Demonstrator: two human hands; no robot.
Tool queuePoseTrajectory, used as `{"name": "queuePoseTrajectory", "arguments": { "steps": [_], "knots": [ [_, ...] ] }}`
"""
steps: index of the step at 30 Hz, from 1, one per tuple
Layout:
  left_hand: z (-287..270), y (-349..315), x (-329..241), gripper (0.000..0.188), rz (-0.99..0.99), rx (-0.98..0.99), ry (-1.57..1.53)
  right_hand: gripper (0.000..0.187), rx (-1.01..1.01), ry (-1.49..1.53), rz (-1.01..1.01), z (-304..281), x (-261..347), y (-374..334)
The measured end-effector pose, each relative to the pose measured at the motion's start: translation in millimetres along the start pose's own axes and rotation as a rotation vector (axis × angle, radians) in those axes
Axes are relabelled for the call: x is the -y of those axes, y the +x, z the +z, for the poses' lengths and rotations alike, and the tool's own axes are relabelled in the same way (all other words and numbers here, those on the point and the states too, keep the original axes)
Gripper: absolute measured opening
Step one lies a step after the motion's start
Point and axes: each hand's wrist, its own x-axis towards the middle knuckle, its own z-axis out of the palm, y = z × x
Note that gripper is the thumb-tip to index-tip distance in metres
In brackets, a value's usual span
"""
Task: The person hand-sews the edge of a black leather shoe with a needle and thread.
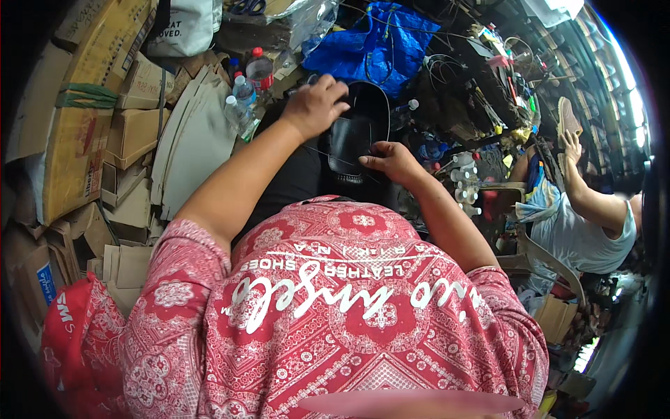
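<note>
A black leather shoe point(347, 143) lies over my lap between my dark-trousered legs, its rounded opening pointing away from me. Over its upper left side hovers my left hand point(315, 108), fingers bent and drawn together; anything they pinch is too small to make out. My right hand point(396, 162) is at the shoe's right edge, thumb laid over the black leather and fingers curled in a pinch. A thin pale line, perhaps thread, crosses the shoe near both hands. Light stitching shows at the end closest to me.
Cardboard pieces point(132, 140) and pale sheets point(192, 140) are stacked at left. Plastic bottles point(243, 94) stand beyond my left forearm, and a blue bag point(384, 42) lies ahead. More small bottles point(464, 181) cluster at right. Another person point(579, 223) sits there, holding a tan sole point(569, 117).
</note>
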Motion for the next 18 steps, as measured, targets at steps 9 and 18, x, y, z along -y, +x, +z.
{"name": "queuePoseTrajectory", "arguments": {
  "steps": [9, 18],
  "knots": [
    [-13.0, -30.9, -2.3, 0.013, 0.077, 0.337, -0.147, 0.048, -0.071, -0.302, 0.008, -5.8, 3.1, 8.9],
    [-14.1, -10.9, 14.5, 0.063, -0.122, 0.403, 0.103, 0.047, -0.062, -0.342, 0.025, -14.5, 10.6, 15.3]
  ]
}}
